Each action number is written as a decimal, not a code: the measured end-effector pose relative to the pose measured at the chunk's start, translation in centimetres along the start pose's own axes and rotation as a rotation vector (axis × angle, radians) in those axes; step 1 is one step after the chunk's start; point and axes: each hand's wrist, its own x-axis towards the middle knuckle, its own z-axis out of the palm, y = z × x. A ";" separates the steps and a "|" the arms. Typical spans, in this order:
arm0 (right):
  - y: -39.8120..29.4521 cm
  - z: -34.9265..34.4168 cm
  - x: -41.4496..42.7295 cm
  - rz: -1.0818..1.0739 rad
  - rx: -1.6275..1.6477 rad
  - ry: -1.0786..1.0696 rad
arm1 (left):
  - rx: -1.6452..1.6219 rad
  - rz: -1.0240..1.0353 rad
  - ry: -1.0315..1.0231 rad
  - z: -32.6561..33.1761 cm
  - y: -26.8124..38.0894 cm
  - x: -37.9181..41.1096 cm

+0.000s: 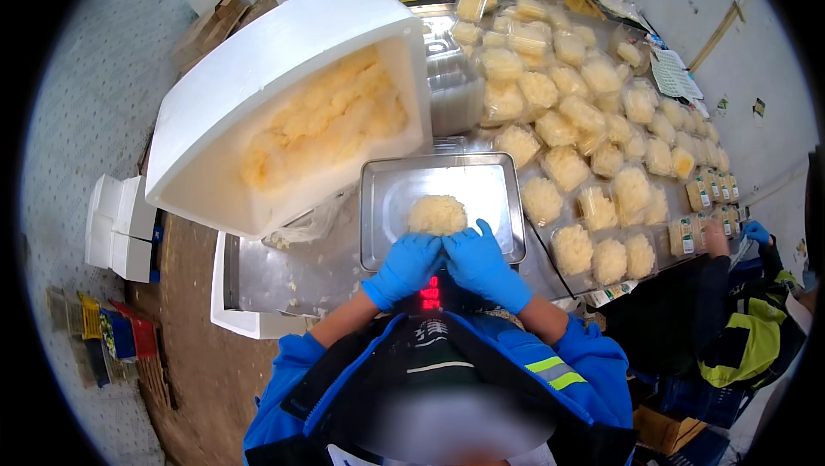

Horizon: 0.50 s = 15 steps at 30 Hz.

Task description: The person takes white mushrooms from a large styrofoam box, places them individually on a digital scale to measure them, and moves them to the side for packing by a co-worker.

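A mound of pale yellow, frilly food (438, 213), resembling snow fungus, sits in a shallow metal tray (440, 160). The tray rests on a scale with a red lit display (430, 293), partly covered by my wrists. My left hand (410, 266), in a blue glove, is at the near edge of the mound. Beside it, nearly touching, is my blue-gloved right hand (483, 263), one finger sticking out to the right. The curled fingertips are hidden, so whether they grip anything cannot be made out.
To the left, a large white foam box (283, 72) tilts towards me with loose food (329, 118) inside. Behind the tray stand stacked clear plastic containers (451, 79). Many filled packs (567, 118) cover the right side of the metal table. A co-worker (747, 337) handles labelled packs (682, 237) at far right.
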 end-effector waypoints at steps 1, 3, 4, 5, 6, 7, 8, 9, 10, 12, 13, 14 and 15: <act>0.6 -0.9 0.6 -0.025 0.075 -0.052 | -0.058 -0.004 0.134 -0.3 0.0 -0.4; 1.9 -2.1 0.9 0.089 0.367 -0.024 | -0.179 -0.007 0.400 -1.0 -0.1 -1.4; 2.4 -2.2 0.3 0.235 0.589 0.049 | -0.252 -0.107 0.451 -1.5 -0.4 -2.1; 3.0 -2.5 0.0 0.384 0.808 0.125 | -0.324 -0.209 0.501 -2.4 -1.0 -2.7; 3.7 -3.1 0.0 0.507 0.819 0.128 | -0.400 -0.324 0.546 -2.9 -1.6 -3.6; 4.7 -3.5 0.6 0.625 0.832 0.129 | -0.549 -0.420 0.570 -2.9 -2.4 -4.5; 6.2 -3.0 0.9 0.631 0.998 0.199 | -0.699 -0.512 0.594 -2.6 -3.6 -5.1; 7.4 -2.0 1.4 0.634 1.162 0.275 | -0.849 -0.602 0.621 -2.3 -4.1 -5.7; 8.2 -1.3 2.0 0.687 1.195 0.282 | -0.909 -0.648 0.593 -2.5 -4.1 -5.9; 9.4 -0.1 3.2 0.786 1.257 0.301 | -1.029 -0.733 0.539 -3.0 -3.7 -5.9; 9.7 0.3 4.2 0.803 1.307 0.303 | -1.110 -0.791 0.461 -3.0 -3.7 -5.7; 9.9 0.8 5.2 0.820 1.357 0.306 | -1.190 -0.848 0.379 -2.8 -3.5 -5.3; 10.2 1.3 6.2 0.837 1.405 0.314 | -1.269 -0.899 0.292 -2.7 -3.5 -4.9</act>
